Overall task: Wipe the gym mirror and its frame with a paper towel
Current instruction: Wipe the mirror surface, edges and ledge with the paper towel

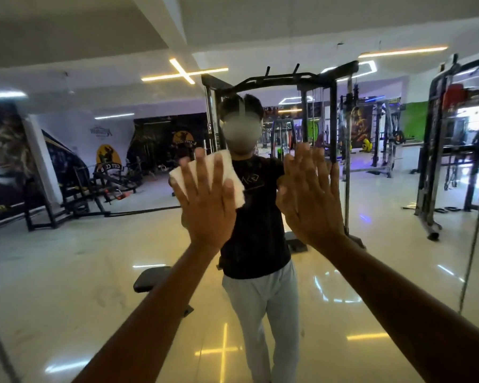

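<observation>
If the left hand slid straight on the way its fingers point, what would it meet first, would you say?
The left hand, flat on the paper towel, points up the mirror. Only more glass shows in that line; no frame edge is visible there.

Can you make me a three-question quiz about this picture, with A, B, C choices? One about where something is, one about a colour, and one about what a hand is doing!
1. Where is the paper towel?
A. on the floor
B. under the left hand
C. under the right hand

2. What colour is the towel?
A. white
B. blue
C. red

3. How is the right hand?
A. making a fist
B. holding a bottle
C. flat, fingers spread

Answers: 1 B, left fingers press it against the mirror. 2 A, it shows white between fingers. 3 C, palm flat on the glass.
</observation>
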`<move>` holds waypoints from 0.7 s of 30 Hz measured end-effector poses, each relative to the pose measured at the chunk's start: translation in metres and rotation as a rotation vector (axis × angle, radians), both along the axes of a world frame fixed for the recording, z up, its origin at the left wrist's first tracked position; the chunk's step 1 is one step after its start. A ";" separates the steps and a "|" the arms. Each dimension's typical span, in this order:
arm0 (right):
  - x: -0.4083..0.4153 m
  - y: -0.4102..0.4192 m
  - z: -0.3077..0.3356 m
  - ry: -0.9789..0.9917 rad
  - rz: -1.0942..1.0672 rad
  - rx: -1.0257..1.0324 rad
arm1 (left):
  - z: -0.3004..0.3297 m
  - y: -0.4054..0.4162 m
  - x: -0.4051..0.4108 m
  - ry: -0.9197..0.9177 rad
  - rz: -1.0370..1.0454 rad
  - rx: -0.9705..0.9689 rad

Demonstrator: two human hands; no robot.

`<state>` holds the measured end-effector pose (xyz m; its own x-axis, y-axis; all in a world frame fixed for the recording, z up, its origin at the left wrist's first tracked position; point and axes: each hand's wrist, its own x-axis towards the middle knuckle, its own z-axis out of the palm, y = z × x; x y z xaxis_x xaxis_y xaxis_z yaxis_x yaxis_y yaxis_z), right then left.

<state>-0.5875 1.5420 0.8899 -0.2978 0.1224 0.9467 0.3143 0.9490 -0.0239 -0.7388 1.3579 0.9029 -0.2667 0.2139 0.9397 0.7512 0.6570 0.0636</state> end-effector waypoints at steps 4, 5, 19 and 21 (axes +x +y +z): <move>0.010 0.010 0.002 -0.023 -0.013 -0.002 | -0.014 0.004 -0.002 0.381 -0.183 -0.549; 0.012 0.011 0.002 -0.025 -0.018 0.005 | 0.000 -0.001 -0.013 0.408 -0.167 -0.553; 0.038 0.065 0.020 -0.088 -0.049 0.038 | 0.058 0.037 0.013 0.131 -0.051 -0.127; 0.038 0.068 0.019 -0.088 -0.033 0.032 | 0.067 0.055 0.035 -0.004 -0.020 0.074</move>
